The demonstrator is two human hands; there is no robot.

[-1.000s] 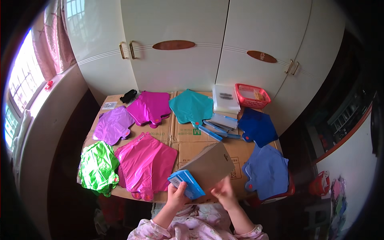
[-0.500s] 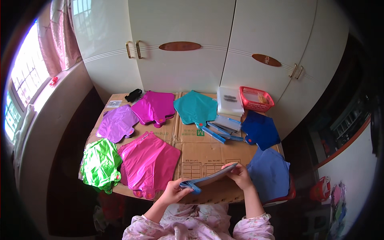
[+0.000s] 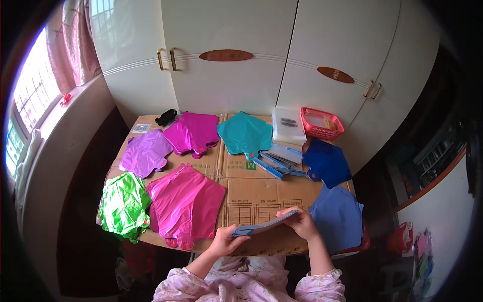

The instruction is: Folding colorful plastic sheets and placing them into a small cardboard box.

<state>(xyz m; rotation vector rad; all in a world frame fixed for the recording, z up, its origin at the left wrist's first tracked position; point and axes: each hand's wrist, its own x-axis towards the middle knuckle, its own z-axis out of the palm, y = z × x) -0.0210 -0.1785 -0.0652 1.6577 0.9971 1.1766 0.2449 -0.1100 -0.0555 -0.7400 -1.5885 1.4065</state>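
Observation:
Between my two hands, above the front edge of the cardboard-covered table, is a folded grey-blue foil balloon (image 3: 265, 225), long, narrow and slightly tilted, its right end higher. My left hand (image 3: 227, 240) pinches its left end, thumb at the front. At its right end my right hand (image 3: 302, 223) grips it with bent fingers. A flat blue foil balloon pile (image 3: 336, 219) lies by my right forearm. Left of my left hand spreads a large pink foil balloon pile (image 3: 188, 204). Similar folded blue packets (image 3: 282, 160) lie loosely heaped farther back.
Flat foil piles also lie around the table: shiny green (image 3: 124, 206), lilac (image 3: 145, 152), magenta (image 3: 191, 132), teal (image 3: 245, 132) and dark blue (image 3: 327, 162). A stack of clear bags (image 3: 288, 128) and a red basket (image 3: 322, 123) stand at the back, before a white cabinet (image 3: 226, 85).
The folded balloon's left end, which had loose flaps sticking out, is now pressed flatter. My left hand has shifted slightly right, and the hands still hold both ends.

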